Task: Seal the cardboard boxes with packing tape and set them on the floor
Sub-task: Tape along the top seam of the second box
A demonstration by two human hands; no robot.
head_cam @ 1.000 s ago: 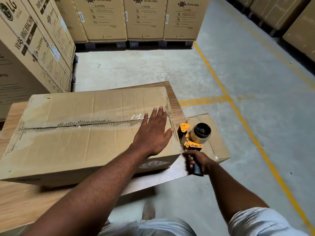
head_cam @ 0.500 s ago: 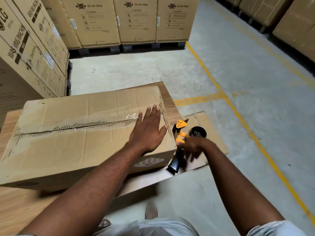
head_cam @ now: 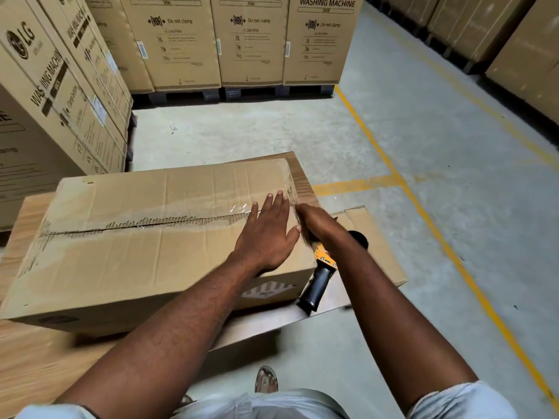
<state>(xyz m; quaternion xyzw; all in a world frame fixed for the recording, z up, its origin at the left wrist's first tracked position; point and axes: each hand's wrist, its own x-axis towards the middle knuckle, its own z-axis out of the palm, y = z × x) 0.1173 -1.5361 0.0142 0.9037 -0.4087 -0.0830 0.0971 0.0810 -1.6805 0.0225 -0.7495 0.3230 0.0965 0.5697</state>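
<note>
A wood-grain bench [head_cam: 36,367] carries a large brown cardboard box [head_cam: 121,258] lying flat, its taped top seam running lengthwise. At the bench's right end a flattened sheet of brown cardboard [head_cam: 384,261] juts past the edge, and an orange tape dispenser with a black handle [head_cam: 320,282] lies just beside the box. Around it, the grey concrete floor [head_cam: 393,131] bears yellow painted lines [head_cam: 423,219] and dark pallets [head_cam: 236,93] of tall printed washing-machine cartons [head_cam: 251,40].

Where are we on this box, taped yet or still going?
Clear tape already covers the cardboard box top seam. Left hand presses it flat; right hand works the box's end beside the tape dispenser. The box isn't on the floor yet.
</note>
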